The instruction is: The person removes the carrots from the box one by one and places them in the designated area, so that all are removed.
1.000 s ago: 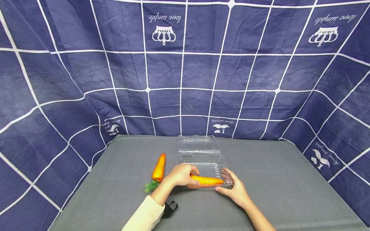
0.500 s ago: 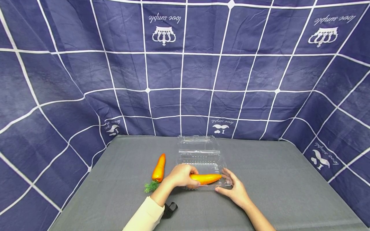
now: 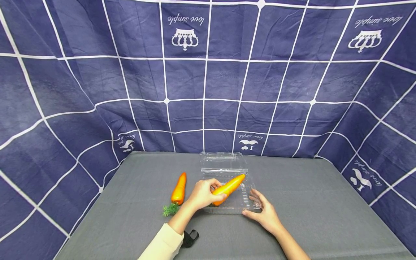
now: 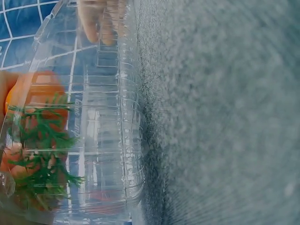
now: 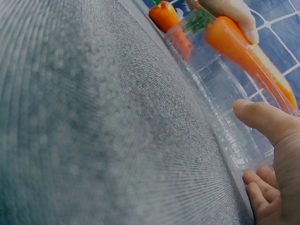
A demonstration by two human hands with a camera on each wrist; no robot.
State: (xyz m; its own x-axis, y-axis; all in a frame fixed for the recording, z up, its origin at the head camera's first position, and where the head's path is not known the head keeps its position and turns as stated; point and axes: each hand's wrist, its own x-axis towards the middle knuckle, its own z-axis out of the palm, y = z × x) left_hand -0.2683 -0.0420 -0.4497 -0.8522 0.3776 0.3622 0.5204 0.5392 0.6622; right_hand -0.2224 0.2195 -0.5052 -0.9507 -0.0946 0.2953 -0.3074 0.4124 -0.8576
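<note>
In the head view my left hand point(image 3: 202, 194) grips an orange carrot point(image 3: 230, 188) around its thick end. The carrot slants up to the right over the base of a clear plastic clamshell container point(image 3: 224, 211), whose lid point(image 3: 223, 160) is folded back. Its green leaves point(image 4: 44, 154) show through the clear wall in the left wrist view. My right hand point(image 3: 265, 213) holds the container's near right corner, thumb along the front and fingers at the side. In the right wrist view the thumb point(image 5: 262, 117) lies in front of the clear wall.
A second carrot point(image 3: 178, 189) with green leaves lies on the grey tabletop point(image 3: 139, 191), left of the container. A black strap point(image 3: 190, 238) shows by my left forearm. Blue cloth point(image 3: 227, 79) with white grid lines hangs behind and at both sides.
My left hand has turned the carrot from lying along the container's front edge to slanting across the base, tip up toward the back. My right hand stays at the corner.
</note>
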